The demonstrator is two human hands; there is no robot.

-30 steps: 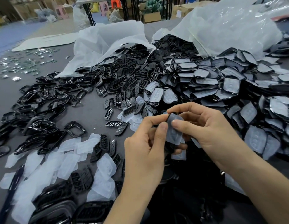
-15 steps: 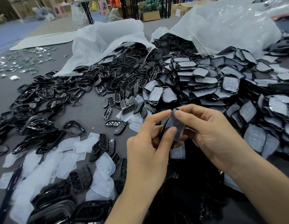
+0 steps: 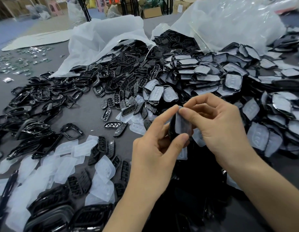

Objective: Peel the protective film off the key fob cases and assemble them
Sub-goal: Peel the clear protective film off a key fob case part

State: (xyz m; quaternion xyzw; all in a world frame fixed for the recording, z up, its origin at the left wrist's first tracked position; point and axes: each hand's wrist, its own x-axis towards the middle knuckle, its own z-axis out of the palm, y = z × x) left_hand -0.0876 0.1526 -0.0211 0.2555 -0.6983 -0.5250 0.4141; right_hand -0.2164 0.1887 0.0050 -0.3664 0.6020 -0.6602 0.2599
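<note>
**Film corner lifts off the case**

The protective film, which lay flat on the key fob case a second ago, now stands away from the black shell along its upper edge. The peel looks to be under way, with assembly of this piece yet to come.

The right hand pinches the film's top corner between thumb and forefinger, its other fingers loosely curled behind. The left hand grips the case from below, with the thumb at its lower edge and the forefinger tip reaching up beside the film's top.

Beyond the right hand lies the heap of filmed cases. To the left of the left hand, discarded films and black frames are scattered on the table.
</note>
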